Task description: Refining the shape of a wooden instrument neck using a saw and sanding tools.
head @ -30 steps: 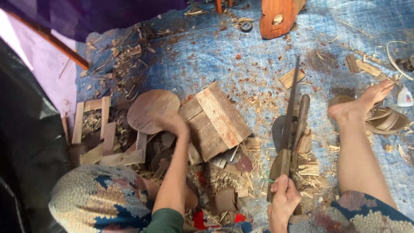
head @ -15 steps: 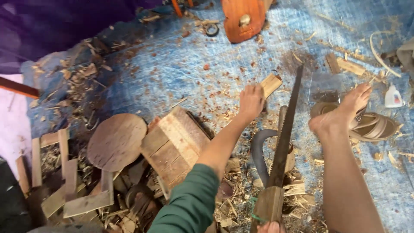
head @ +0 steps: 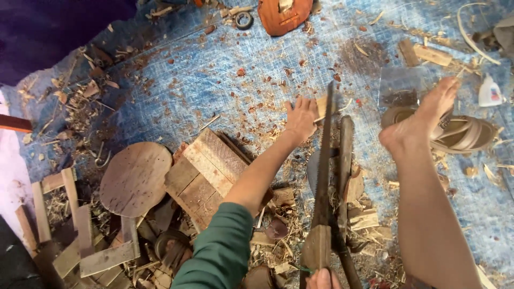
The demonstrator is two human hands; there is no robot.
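Beside the hand saw (head: 323,176), on its left, the left hand (head: 301,119) lies palm down with fingers spread over a small pale wood offcut (head: 321,105) on the blue woven tarp (head: 214,80); the fingers rest on the piece without closing round it. The saw stands on edge, blade running away from the viewer, its wooden handle nearest the bottom edge of the view. Only the knuckles of the right hand (head: 323,279) show there, wrapped about the base of that handle; how tight the hold is cannot be told. Right of the saw, nearly parallel to it, lies a dark wooden-handled tool (head: 344,160). Farther right a bare foot (head: 420,120) rests beside a brown sandal (head: 463,134). Beyond the sandal, at the right margin, sits a small white bottle (head: 490,91) bearing a label with red and blue marks. A clear plastic bag (head: 401,85) lies flat just above the foot. Left of the saw rests a slatted wooden block (head: 206,174), and left of that a round wooden disc (head: 136,176). Well above the saw, at the top edge, lies an orange-brown carved wooden piece (head: 284,16), with a small dark ring (head: 244,20) just to its left. Shavings and chips litter the tarp around the saw.
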